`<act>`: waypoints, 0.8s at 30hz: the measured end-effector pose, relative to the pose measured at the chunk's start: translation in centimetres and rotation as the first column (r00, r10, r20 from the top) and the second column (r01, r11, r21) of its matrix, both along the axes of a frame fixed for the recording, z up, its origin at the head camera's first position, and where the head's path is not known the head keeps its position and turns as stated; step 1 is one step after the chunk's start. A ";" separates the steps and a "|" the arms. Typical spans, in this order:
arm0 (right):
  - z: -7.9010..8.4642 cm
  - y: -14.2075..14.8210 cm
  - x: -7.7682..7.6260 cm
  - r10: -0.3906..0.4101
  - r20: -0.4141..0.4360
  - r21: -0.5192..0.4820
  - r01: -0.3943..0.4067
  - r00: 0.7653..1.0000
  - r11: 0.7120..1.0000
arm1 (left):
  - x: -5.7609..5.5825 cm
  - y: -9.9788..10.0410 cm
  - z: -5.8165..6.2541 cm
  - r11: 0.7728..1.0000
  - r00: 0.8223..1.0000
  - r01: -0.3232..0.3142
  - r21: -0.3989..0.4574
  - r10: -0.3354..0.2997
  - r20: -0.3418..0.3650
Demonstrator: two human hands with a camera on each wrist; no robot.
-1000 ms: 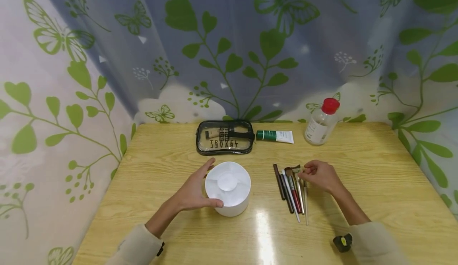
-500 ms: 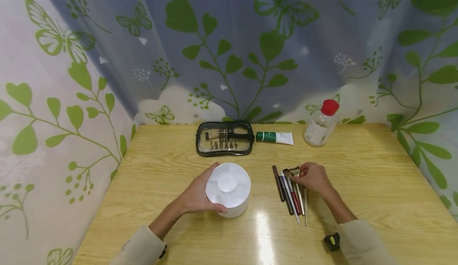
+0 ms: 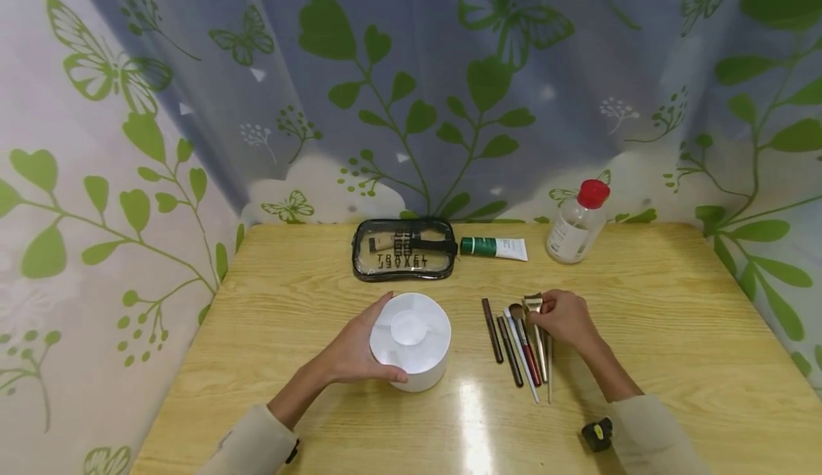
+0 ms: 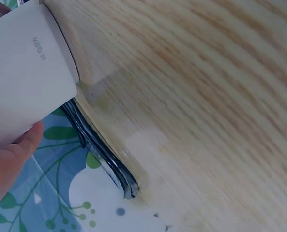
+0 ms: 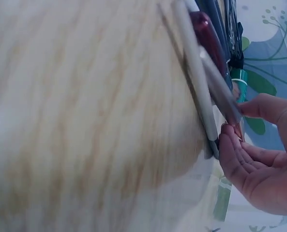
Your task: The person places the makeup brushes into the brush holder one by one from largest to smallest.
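Observation:
A white round container [image 3: 419,375] with a divided top stands on the table, and my left hand [image 3: 355,346] grips it from the left, thumb at the front. In the left wrist view the plain side of the container [image 4: 27,72] carries small lettering. To its right, several makeup brushes and slim pencils lie side by side. My right hand [image 3: 568,318] pinches a makeup brush with a flat head [image 3: 532,302] near that head. In the right wrist view, thumb and fingers hold the brush's metallic part [image 5: 219,89]. A red-handled brush [image 3: 528,350] and a white-handled one lie beside it.
A clear travel pouch [image 3: 403,249] with black trim lies at the back of the wooden table [image 3: 270,304]. Beside it are a green-and-white tube [image 3: 493,247] and a clear bottle [image 3: 574,232] with a red cap. A patterned curtain [image 3: 411,104] hangs behind.
My right hand has shifted left and now pinches the flat-headed brush, whose head has turned. The dark pencils at the left have slid slightly left. My left hand has closed against the container.

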State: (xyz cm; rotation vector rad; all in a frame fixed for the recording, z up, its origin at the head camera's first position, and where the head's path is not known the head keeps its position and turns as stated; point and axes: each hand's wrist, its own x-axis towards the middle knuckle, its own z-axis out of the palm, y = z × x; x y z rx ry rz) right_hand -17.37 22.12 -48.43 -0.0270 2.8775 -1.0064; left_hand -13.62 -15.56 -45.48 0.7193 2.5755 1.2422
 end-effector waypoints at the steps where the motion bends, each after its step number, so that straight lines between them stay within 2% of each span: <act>1: 0.0 0.1 0.0 -0.006 -0.010 -0.010 0.005 1.000 1.000 | -0.1 0.0 0.0 1.000 1.000 0.004 -0.003 -0.004 0.000; 7: 0.5 0.7 0.2 -0.012 -0.009 -0.078 0.012 1.000 0.997 | -0.3 -0.1 0.0 1.000 1.000 0.012 -0.014 -0.011 0.009; 13: 2.0 1.3 0.6 -0.006 -0.061 -0.089 0.001 0.998 0.996 | -0.1 0.2 0.1 1.000 0.999 0.020 -0.013 -0.019 0.033; 18: 3.7 0.7 0.9 -0.003 -0.076 -0.126 -0.006 0.997 0.992 | 0.1 0.0 0.1 0.999 0.999 0.019 -0.027 -0.018 0.034; 24: 6.7 -1.4 0.6 0.015 -0.076 -0.238 -0.033 0.997 0.971 | -0.1 -0.4 0.4 0.999 0.999 0.017 -0.047 -0.015 0.039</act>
